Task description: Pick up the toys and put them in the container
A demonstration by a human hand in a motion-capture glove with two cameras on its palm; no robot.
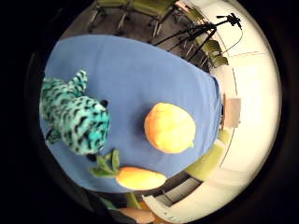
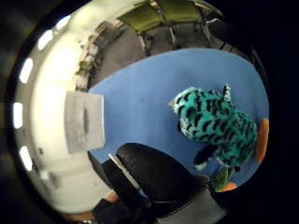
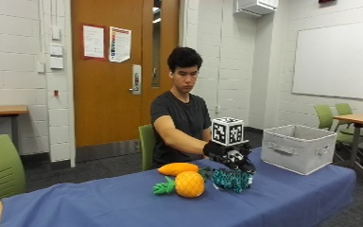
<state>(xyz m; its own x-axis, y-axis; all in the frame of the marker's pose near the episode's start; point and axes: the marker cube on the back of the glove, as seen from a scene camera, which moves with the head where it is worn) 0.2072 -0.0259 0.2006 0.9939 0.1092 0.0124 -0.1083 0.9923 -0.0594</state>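
the teal spotted plush toy [image 3: 232, 180] sits on the blue table [image 3: 295, 198], and the gloved right hand [image 3: 230, 155] hangs right over it, most likely to grab it first. the fingers point down at the toy, but i cannot tell if they hold it. next to it lie a pineapple toy [image 3: 187, 184] and a carrot toy [image 3: 177, 168] (both wait their turn). the grey container [image 3: 297, 148] stands further along the table, open on top so toys can drop in.
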